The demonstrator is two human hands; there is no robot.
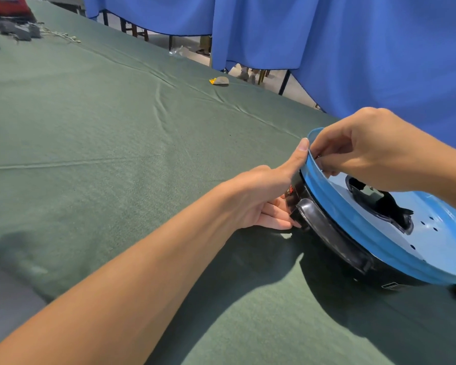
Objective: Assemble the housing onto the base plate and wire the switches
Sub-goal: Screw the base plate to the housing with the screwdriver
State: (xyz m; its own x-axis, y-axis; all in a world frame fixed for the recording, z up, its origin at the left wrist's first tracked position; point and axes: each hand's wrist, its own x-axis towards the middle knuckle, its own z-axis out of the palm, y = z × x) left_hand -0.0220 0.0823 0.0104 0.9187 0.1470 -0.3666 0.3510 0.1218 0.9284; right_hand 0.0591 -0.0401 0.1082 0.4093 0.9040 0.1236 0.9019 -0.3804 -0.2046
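The left hand [263, 198] grips the tilted black housing [296, 196] on the green cloth [116, 154], fingers curled beneath it and thumb on the rim of the shiny base plate [437, 241]. Beyond, the right hand [374, 151] curls its fingertips inside that rim; I cannot tell whether they pinch anything. Seating the plate seems to be the step in hand, and the next move likely calls for pressing the rim home evenly.
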